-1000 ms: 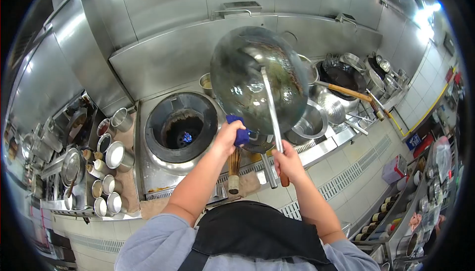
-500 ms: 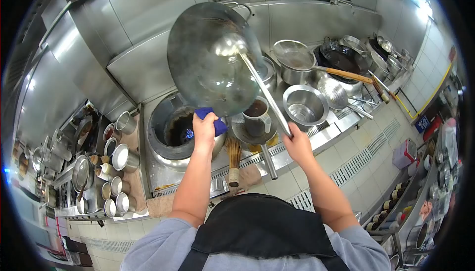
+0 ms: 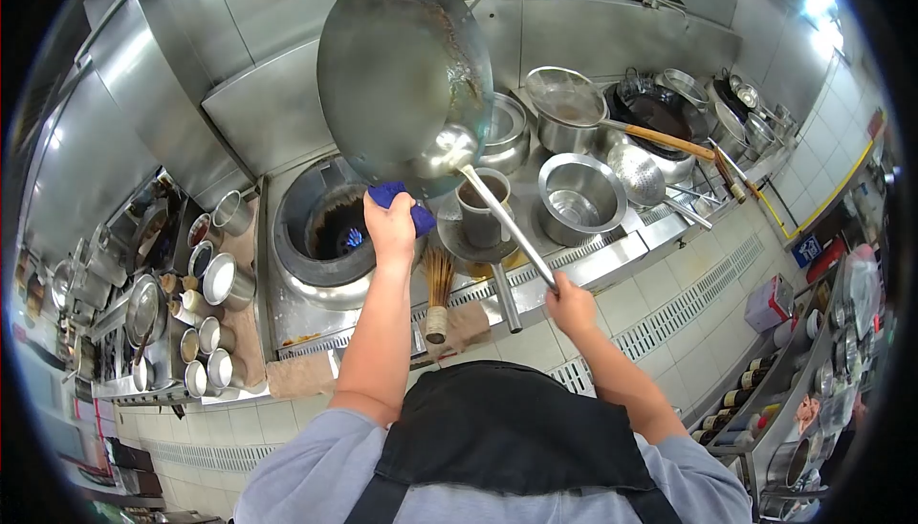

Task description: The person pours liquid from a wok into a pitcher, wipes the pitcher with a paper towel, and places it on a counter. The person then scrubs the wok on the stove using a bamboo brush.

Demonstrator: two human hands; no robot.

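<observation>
My left hand [image 3: 390, 229] is closed on a folded blue cloth [image 3: 424, 221] at the near edge of a large wok [image 3: 387, 75]. The wok is raised and tilted steeply above the stove, its inside partly blurred by haze. A ladle [image 3: 505, 221] is gripped at the handle end by my right hand [image 3: 572, 306]. Its bowl lies against the wok's lower right inside. Below and to the left, a blue flame [image 3: 355, 237] shows in the open burner [image 3: 290, 261]. Under the ladle, a metal jug [image 3: 481, 228] with dark liquid stands in a long-handled strainer or pan [image 3: 505, 299].
A bamboo brush [image 3: 437, 299] lies at the stove's front. To the right are a steel pot [image 3: 617, 213], a mesh strainer [image 3: 566, 94] with a wooden handle and a perforated skimmer [image 3: 636, 175]. Several seasoning pots [image 3: 220, 280] stand at left.
The wok has risen and tilted up more steeply. The ladle's bowl has moved down toward the wok's lower edge, and my right hand has come slightly lower. Both hands keep their grip.
</observation>
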